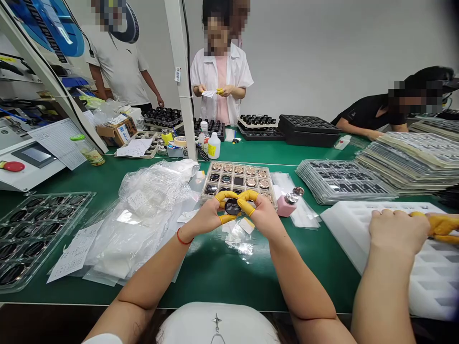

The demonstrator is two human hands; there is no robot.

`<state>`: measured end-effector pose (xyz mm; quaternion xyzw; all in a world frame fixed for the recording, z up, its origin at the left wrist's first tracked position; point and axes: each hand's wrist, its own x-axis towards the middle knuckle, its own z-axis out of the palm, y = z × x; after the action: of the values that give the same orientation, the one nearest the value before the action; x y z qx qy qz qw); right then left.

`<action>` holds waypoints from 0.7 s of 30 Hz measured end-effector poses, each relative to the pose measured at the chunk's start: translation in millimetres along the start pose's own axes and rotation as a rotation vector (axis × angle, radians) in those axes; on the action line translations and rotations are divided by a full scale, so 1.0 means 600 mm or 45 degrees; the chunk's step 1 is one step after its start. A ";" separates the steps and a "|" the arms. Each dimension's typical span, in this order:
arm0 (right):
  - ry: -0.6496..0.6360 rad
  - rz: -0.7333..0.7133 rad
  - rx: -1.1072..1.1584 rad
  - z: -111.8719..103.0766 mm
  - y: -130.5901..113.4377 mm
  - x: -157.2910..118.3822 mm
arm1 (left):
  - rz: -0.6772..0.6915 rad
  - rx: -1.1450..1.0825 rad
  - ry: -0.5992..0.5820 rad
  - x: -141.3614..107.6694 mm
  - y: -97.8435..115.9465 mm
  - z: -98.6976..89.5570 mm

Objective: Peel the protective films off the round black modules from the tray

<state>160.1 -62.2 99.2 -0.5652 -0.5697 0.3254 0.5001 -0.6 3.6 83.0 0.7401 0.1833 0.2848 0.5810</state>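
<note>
Between my two hands, just in front of a compartment tray, is a round black disc [233, 207] with small pale print on its face. My left hand [211, 212], in yellow finger cots, pinches its left side. On the other side my right hand [260, 212] grips its upper right edge, also with yellow cots. The tray [273, 203] behind holds round watch-like parts, some rose-gold and some black, and my hands hide its front row partly. Below my hands lie small white and yellow paper pieces [246, 224] and clear film [240, 246].
Plastic bags [143, 215] cover the table at left, beside a clear tray of black discs [32, 229]. A pink pump bottle [288, 203] stands right of the tray. Stacked blister trays [344, 181] and white foam [344, 224] lie further right, near a co-worker's arms [390, 253].
</note>
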 end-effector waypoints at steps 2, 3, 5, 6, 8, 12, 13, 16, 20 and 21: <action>0.014 -0.008 -0.026 0.000 -0.003 -0.001 | 0.002 0.001 0.011 0.000 0.000 -0.001; 0.022 -0.010 -0.036 0.000 -0.004 -0.001 | 0.003 -0.001 0.015 0.001 0.000 -0.001; 0.036 -0.009 -0.050 0.000 -0.006 -0.001 | 0.007 -0.005 0.017 0.001 0.000 -0.001; 0.040 -0.008 -0.054 0.000 -0.007 -0.001 | 0.009 -0.004 0.017 0.001 0.000 -0.001; 0.042 -0.008 -0.060 0.000 -0.008 -0.002 | 0.016 0.004 0.018 0.001 0.000 -0.001; 0.039 -0.009 -0.074 0.001 -0.007 -0.002 | 0.026 0.013 0.025 0.002 0.000 0.000; 0.039 -0.010 -0.080 0.002 -0.006 -0.002 | 0.025 0.011 0.023 0.002 0.000 0.000; 0.037 -0.013 -0.107 0.003 -0.006 -0.002 | 0.018 0.004 0.018 0.002 0.000 0.001; 0.041 -0.021 -0.128 0.003 -0.008 -0.001 | 0.016 0.002 0.018 0.002 0.000 0.001; 0.044 -0.023 -0.134 0.003 -0.008 -0.001 | 0.018 0.001 0.019 0.002 0.000 0.001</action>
<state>157.0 -63.2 103.4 -0.5909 -0.5825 0.2807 0.4824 1.0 3.7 83.2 0.7393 0.1825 0.2942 0.5775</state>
